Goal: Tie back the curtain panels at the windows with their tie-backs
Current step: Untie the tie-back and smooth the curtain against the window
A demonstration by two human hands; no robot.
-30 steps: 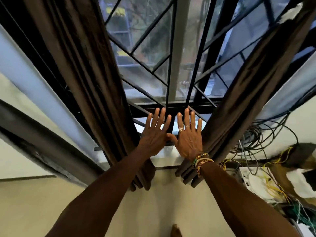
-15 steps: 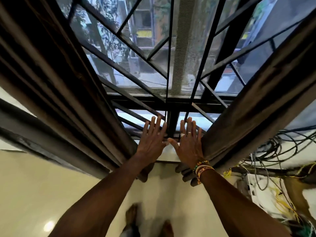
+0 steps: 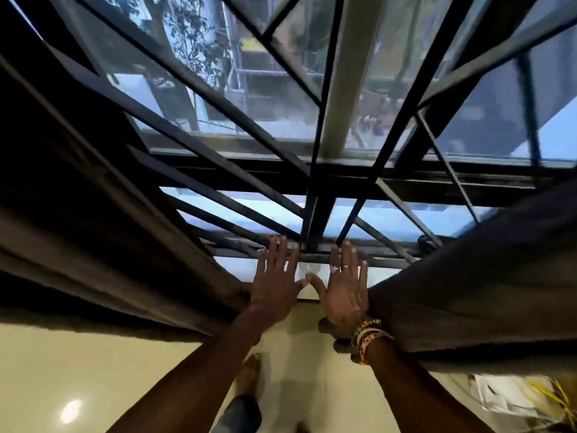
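Observation:
Two dark brown curtain panels hang parted at a barred window (image 3: 312,182). The left curtain panel (image 3: 109,245) fills the left side, the right curtain panel (image 3: 468,276) the right. My left hand (image 3: 276,284) and my right hand (image 3: 345,290) are stretched out side by side in the gap between them, fingers straight and spread, thumbs nearly touching, holding nothing. The left hand's outer edge is next to the left panel's hem; the right hand's edge lies against the right panel. Rings and beaded bracelets are on the right hand and wrist. No tie-back is visible.
Black metal bars and a grey vertical post (image 3: 349,73) cross the glass. Below is a glossy cream floor (image 3: 62,385) with my feet (image 3: 248,376) near the wall. Papers and yellow cables (image 3: 524,398) lie at the lower right.
The view has come closer to the window and tilted down, so the curtains fill more of both sides. Both hands stay spread in the gap between the panels.

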